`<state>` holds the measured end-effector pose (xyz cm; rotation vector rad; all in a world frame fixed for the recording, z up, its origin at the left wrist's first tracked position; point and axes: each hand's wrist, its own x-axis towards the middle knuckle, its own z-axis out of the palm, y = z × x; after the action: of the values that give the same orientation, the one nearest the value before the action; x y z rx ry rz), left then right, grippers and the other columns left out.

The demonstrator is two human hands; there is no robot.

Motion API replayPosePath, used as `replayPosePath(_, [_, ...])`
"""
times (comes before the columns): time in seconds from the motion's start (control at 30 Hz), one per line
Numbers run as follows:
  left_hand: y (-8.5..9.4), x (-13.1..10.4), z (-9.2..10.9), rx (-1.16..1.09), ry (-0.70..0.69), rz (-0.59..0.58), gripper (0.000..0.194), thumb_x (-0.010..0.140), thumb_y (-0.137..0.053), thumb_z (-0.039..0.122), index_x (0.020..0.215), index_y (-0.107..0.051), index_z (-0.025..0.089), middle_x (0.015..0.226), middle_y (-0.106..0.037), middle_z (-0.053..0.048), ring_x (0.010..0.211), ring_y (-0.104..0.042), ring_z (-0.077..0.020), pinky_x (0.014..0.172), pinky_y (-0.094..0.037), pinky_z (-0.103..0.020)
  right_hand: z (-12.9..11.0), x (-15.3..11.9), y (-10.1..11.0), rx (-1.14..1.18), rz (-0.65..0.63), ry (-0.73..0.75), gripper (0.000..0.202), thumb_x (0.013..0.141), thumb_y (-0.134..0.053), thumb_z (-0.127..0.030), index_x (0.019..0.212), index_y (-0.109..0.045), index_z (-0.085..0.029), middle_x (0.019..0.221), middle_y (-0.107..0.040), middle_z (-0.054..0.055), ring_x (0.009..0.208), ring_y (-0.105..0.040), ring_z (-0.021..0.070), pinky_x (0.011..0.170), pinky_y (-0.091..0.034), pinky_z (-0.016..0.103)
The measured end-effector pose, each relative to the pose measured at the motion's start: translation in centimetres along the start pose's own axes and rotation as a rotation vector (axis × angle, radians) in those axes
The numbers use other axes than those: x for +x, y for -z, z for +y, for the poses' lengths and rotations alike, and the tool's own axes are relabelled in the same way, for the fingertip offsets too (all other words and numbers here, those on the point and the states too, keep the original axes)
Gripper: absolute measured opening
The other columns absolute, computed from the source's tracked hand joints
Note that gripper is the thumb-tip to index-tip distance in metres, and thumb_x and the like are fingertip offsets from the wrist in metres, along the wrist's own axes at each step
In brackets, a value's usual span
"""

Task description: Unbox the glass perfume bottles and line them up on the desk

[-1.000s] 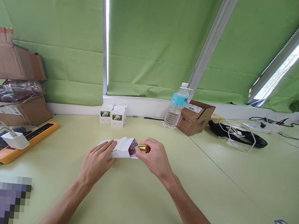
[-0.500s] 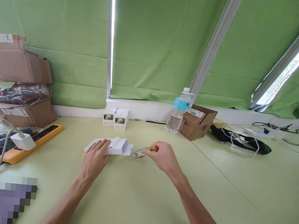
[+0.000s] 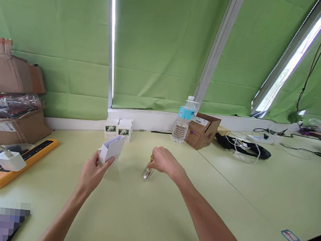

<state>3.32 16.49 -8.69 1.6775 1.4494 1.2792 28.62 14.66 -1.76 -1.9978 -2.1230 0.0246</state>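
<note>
On a pale green worktop (image 3: 145, 217), the left hand (image 3: 94, 171) grips an opened white carton (image 3: 111, 148), lifted clear. The right hand (image 3: 163, 161) pinches a small glass bottle (image 3: 147, 172) by its gold cap (image 3: 152, 158), standing it nearly upright mid-worktop, right of the carton.

White carton (image 3: 111, 148) showing in the left hand (image 3: 93, 172); clear bottle (image 3: 147, 172), gold cap, under the right hand (image 3: 163, 161); pale green desk (image 3: 146, 214) lying beneath.

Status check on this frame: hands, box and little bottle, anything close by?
Left hand holds the open white box up. Right hand grips the small glass bottle by its gold cap, base near the table. Nothing close around them.
</note>
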Motion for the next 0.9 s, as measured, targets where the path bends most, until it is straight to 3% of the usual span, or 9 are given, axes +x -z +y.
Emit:
replayPosePath(0.17, [0.2,0.4,-0.3,-0.17,0.063,0.008,0.058,0.069,-0.07,0.056,0.11,-0.058,0.018,0.103,-0.07,-0.009,0.092,-0.066,-0.0245,0.071,-0.053,-0.032,-0.3,0.2,-0.2,-0.058,-0.003,-0.009,0.036,0.055,-0.062,-0.006,0.043,-0.034,-0.024,0.047,-0.031,-0.004,0.041,-0.04,0.0133,0.046,-0.014,0.028])
replayPosePath(0.4, [0.4,1.1,-1.5,-0.157,0.103,0.009,0.052,0.069,-0.072,0.05,0.109,-0.059,0.02,0.106,-0.07,-0.009,0.095,-0.067,-0.0269,0.075,-0.055,-0.037,-0.6,0.3,0.6,-0.07,-0.057,-0.027,0.019,0.061,-0.063,-0.007,0.051,-0.055,-0.021,0.049,-0.041,-0.001,0.046,-0.05,0.0158,0.047,-0.017,0.027])
replayPosePath(0.63, [0.2,1.3,-2.3,-0.159,0.091,0.004,0.059,0.071,-0.071,0.043,0.121,-0.049,0.021,0.116,-0.066,-0.011,0.103,-0.066,-0.0261,0.088,-0.053,-0.043,2.5,-0.3,1.4,0.022,-0.049,-0.061,0.017,0.082,-0.057,-0.032,0.073,-0.068,-0.023,0.066,-0.056,0.002,0.063,-0.057,0.0154,0.049,-0.021,0.027])
replayPosePath(0.77, [-0.1,1.4,-2.7,-0.14,0.103,-0.018,0.053,0.073,-0.07,0.047,0.115,-0.053,0.021,0.115,-0.066,-0.01,0.102,-0.066,-0.0274,0.087,-0.054,-0.044,5.4,-0.1,-0.2,0.045,-0.057,-0.138,0.019,0.081,-0.059,-0.031,0.096,-0.066,-0.021,0.088,-0.065,0.004,0.073,-0.06,0.0159,0.053,-0.029,0.024])
replayPosePath(0.9, [-0.5,0.8,-2.2,-0.002,0.045,0.104,0.072,0.071,-0.072,0.052,0.131,-0.043,0.024,0.123,-0.061,-0.01,0.112,-0.06,-0.0302,0.092,-0.051,-0.049,6.8,0.2,-2.9,0.05,-0.131,-0.171,0.021,0.072,-0.067,-0.022,0.092,-0.067,-0.021,0.094,-0.068,0.006,0.08,-0.062,0.0191,0.056,-0.032,0.024])
